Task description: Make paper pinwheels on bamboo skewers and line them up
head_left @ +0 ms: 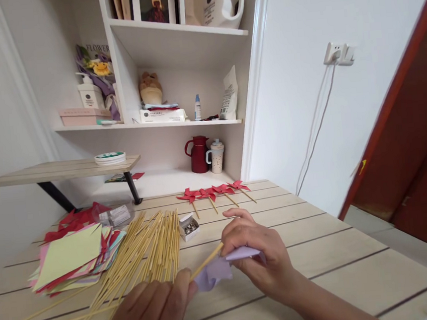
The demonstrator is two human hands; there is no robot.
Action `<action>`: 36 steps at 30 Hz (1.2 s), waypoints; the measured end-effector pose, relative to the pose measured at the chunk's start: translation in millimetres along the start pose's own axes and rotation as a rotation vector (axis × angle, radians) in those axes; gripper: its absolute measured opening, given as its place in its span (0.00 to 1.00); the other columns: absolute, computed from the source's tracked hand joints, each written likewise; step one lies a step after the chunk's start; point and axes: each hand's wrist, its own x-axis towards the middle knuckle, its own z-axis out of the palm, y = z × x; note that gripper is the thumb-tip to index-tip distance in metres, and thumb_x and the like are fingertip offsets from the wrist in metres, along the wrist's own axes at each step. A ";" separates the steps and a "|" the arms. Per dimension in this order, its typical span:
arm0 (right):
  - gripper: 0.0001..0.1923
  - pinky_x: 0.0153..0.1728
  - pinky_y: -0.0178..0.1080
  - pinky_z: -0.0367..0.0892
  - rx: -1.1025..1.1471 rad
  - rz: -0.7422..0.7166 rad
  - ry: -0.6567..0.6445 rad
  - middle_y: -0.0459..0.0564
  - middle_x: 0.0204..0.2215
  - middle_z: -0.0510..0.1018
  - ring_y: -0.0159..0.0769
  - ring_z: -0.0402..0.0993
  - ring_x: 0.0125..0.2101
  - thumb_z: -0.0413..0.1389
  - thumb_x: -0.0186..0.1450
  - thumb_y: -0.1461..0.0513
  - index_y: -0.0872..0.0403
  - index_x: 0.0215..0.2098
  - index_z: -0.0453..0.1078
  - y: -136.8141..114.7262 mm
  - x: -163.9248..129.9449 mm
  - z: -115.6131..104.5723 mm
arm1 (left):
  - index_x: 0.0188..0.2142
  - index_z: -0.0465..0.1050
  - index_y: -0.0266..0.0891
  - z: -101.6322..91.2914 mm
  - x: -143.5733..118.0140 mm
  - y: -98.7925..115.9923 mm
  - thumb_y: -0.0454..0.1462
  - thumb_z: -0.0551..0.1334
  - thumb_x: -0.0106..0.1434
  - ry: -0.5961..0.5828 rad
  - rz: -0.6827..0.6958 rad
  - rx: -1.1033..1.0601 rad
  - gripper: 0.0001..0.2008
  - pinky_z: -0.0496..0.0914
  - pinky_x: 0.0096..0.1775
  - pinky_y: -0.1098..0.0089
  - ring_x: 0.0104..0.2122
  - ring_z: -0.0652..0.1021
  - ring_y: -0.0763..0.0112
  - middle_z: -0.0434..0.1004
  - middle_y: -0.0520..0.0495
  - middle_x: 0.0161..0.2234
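My left hand [151,307] is closed around a thin wooden stick [206,261] at the lower middle of the head view. The stick slants up to the right, and its upper end meets the fingers of my right hand [262,248]. That hand pinches a light purple paper pinwheel [220,270], whose folded blades spread below and behind the stick. How the stick and the paper are joined is hidden by my fingers. Just beyond lies a small open box [188,227] of shiny metal pins.
Loose sticks [150,250] lie heaped beside a stack of coloured paper squares [70,257]. Several red pinwheels [212,192] on sticks line the table's far side. A clear plastic box [115,214] sits near a raised wooden shelf [61,170].
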 end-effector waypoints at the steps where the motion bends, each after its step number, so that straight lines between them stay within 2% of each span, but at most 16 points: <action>1: 0.04 0.52 0.50 0.66 0.009 0.006 0.002 0.45 0.25 0.78 0.32 0.74 0.26 0.58 0.67 0.63 0.52 0.33 0.72 0.3 -0.4 0.5 | 0.42 0.73 0.31 -0.1 -0.5 -0.1 0.31 0.60 0.67 -0.002 0.002 0.004 0.05 0.62 0.30 0.68 0.20 0.71 0.78 0.70 0.56 0.20; 5: 0.03 0.52 0.51 0.66 0.053 0.031 0.010 0.44 0.24 0.78 0.32 0.74 0.26 0.60 0.66 0.63 0.53 0.33 0.72 1.4 -2.0 2.0 | 0.43 0.73 0.30 -1.2 -0.4 2.2 0.30 0.62 0.66 0.004 -0.005 0.039 0.06 0.63 0.31 0.67 0.20 0.71 0.78 0.71 0.55 0.21; 14: 0.02 0.55 0.52 0.66 0.101 -0.013 0.000 0.45 0.25 0.78 0.33 0.76 0.27 0.60 0.65 0.66 0.53 0.34 0.72 0.0 -1.8 1.3 | 0.42 0.74 0.29 -3.3 3.6 4.5 0.30 0.60 0.67 0.042 -0.032 0.052 0.06 0.61 0.31 0.67 0.20 0.70 0.79 0.70 0.56 0.20; 20: 0.08 0.57 0.55 0.65 0.170 0.004 0.055 0.43 0.26 0.79 0.32 0.78 0.28 0.61 0.64 0.67 0.51 0.36 0.66 -0.1 -5.3 3.4 | 0.43 0.74 0.29 -4.4 2.5 3.6 0.29 0.62 0.65 0.063 -0.017 0.068 0.07 0.62 0.31 0.67 0.20 0.70 0.78 0.70 0.55 0.21; 22: 0.10 0.59 0.55 0.64 0.179 0.017 0.060 0.43 0.28 0.80 0.32 0.78 0.28 0.62 0.64 0.66 0.50 0.40 0.66 -0.4 -6.2 3.8 | 0.44 0.74 0.28 -5.0 1.8 3.4 0.29 0.62 0.66 0.050 -0.012 0.070 0.07 0.62 0.31 0.66 0.20 0.70 0.78 0.70 0.55 0.20; 25: 0.19 0.61 0.56 0.62 0.149 0.005 0.049 0.44 0.29 0.82 0.33 0.79 0.28 0.62 0.65 0.64 0.50 0.52 0.65 -0.6 -6.4 3.1 | 0.44 0.74 0.27 -5.5 0.9 3.0 0.29 0.61 0.67 0.024 -0.007 0.074 0.08 0.62 0.32 0.66 0.21 0.71 0.77 0.71 0.54 0.21; 27: 0.22 0.61 0.56 0.62 0.105 -0.017 0.025 0.45 0.30 0.82 0.34 0.79 0.29 0.61 0.66 0.63 0.52 0.57 0.64 -0.6 -5.9 2.1 | 0.45 0.74 0.27 -5.2 0.9 2.5 0.29 0.60 0.67 0.003 -0.011 0.080 0.08 0.62 0.32 0.66 0.21 0.71 0.78 0.71 0.55 0.21; 32: 0.12 0.61 0.55 0.63 0.023 -0.072 -0.001 0.48 0.31 0.82 0.33 0.79 0.31 0.60 0.66 0.65 0.54 0.48 0.73 -2.3 -3.5 0.4 | 0.44 0.74 0.28 -3.3 1.8 2.4 0.29 0.59 0.68 0.010 -0.006 0.100 0.07 0.61 0.32 0.66 0.20 0.71 0.78 0.71 0.56 0.20; 36: 0.10 0.61 0.54 0.63 -0.009 -0.106 0.011 0.48 0.29 0.81 0.33 0.78 0.31 0.59 0.65 0.68 0.56 0.45 0.74 -5.0 -1.5 0.0 | 0.43 0.73 0.28 -4.1 1.6 3.3 0.29 0.59 0.68 0.011 0.012 0.120 0.07 0.61 0.32 0.66 0.19 0.71 0.79 0.71 0.56 0.19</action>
